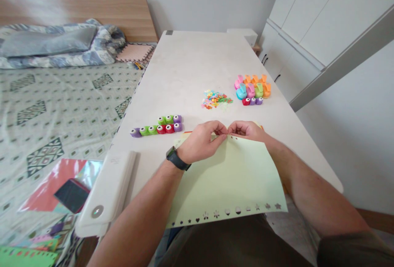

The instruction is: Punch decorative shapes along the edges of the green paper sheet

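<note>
A pale green sheet of paper [234,181] reaches from the table over my lap, its near edge lined with punched shapes such as stars, hearts and flowers. My left hand [205,140], with a black watch on the wrist, pinches the far edge of the sheet. Right beside it, my right hand [246,129] has its fingers curled at the same edge, the fingertips of both hands meeting there. Two small holes show near that edge. Whether a tiny cut-out is between the fingertips I cannot tell. Bits of orange show under the sheet.
Beyond my hands lies a pile of colourful paper cut-outs [215,99]. Small craft punches [156,128] stand in rows at left; larger lever punches [250,88] group at right. A long white device [112,189] lies at the table's left edge, near a phone [72,195] on the bed.
</note>
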A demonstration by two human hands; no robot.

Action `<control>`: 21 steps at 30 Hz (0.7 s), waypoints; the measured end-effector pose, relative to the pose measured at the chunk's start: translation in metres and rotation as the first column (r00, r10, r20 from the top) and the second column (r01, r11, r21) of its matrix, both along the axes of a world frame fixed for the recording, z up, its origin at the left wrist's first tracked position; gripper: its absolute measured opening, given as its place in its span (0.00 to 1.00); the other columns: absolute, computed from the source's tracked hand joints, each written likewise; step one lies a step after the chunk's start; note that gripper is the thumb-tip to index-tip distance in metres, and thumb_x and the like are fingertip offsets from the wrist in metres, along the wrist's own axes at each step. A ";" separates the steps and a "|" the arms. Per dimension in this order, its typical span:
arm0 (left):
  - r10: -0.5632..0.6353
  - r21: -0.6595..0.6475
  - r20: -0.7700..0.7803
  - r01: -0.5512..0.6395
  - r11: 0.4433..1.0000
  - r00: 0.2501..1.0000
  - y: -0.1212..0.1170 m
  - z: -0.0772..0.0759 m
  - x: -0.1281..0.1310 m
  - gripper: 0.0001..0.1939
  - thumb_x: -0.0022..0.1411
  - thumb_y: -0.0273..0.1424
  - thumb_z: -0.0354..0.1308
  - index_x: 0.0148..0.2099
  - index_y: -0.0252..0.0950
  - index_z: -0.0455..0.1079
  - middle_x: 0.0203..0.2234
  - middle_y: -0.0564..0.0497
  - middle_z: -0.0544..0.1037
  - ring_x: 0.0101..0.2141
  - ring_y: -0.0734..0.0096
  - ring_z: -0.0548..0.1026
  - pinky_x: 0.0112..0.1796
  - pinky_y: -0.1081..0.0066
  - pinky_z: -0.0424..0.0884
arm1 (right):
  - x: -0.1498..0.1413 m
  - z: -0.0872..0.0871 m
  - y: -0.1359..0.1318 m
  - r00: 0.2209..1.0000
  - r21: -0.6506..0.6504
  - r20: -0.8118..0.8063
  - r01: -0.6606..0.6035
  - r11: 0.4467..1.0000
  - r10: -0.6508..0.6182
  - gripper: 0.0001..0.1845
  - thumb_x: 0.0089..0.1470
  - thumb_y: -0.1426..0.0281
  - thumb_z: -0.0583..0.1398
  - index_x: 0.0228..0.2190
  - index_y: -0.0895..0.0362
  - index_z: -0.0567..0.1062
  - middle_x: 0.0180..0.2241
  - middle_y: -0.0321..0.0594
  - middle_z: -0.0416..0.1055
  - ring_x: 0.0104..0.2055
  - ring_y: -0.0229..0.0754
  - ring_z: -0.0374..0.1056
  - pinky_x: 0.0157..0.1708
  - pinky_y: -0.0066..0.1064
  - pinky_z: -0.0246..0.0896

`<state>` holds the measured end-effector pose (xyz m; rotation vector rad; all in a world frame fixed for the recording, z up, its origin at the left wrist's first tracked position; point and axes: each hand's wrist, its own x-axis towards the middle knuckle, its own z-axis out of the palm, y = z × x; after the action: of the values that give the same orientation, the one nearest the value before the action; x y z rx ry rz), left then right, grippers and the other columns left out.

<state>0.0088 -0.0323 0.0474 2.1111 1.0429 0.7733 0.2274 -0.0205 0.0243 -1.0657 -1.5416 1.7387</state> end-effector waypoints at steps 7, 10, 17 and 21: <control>0.009 0.006 -0.006 -0.009 1.000 1.000 0.000 0.003 0.000 0.05 0.65 0.30 0.55 0.40 0.36 0.72 0.35 0.51 0.79 0.36 0.70 0.76 0.40 0.69 0.71 | 0.002 -0.008 0.004 1.000 0.012 0.008 -0.006 1.000 0.006 0.19 0.48 0.58 0.70 0.37 0.58 0.77 0.31 0.37 0.73 0.31 0.36 0.68 0.31 0.28 0.61; 0.011 0.001 -0.008 -0.011 1.000 1.000 -0.001 0.003 0.000 0.06 0.65 0.30 0.55 0.41 0.36 0.73 0.35 0.51 0.79 0.37 0.71 0.76 0.39 0.70 0.71 | 0.002 -0.007 0.004 0.999 0.017 0.039 0.004 1.000 -0.004 0.20 0.48 0.57 0.70 0.35 0.58 0.77 0.29 0.36 0.73 0.29 0.36 0.67 0.29 0.28 0.60; 0.014 -0.016 -0.002 -0.014 1.000 1.000 -0.001 0.003 0.000 0.06 0.65 0.31 0.55 0.41 0.37 0.72 0.35 0.51 0.79 0.36 0.71 0.76 0.38 0.71 0.71 | 0.004 -0.001 0.002 1.000 -0.010 0.028 -0.004 1.000 0.004 0.20 0.47 0.57 0.70 0.35 0.58 0.76 0.30 0.37 0.73 0.31 0.37 0.69 0.31 0.29 0.62; 0.010 -0.019 0.012 -0.010 1.000 1.000 -0.001 0.004 0.000 0.06 0.65 0.31 0.55 0.41 0.36 0.72 0.35 0.51 0.79 0.36 0.71 0.76 0.38 0.71 0.72 | 0.004 0.004 -0.002 1.000 -0.007 0.006 -0.012 1.000 0.012 0.19 0.49 0.58 0.70 0.36 0.59 0.77 0.33 0.39 0.74 0.33 0.38 0.69 0.34 0.31 0.64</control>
<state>0.0089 -0.0335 0.0509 2.0848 1.0510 0.7767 0.2318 -0.0220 0.0282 -1.0682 -1.5494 1.7513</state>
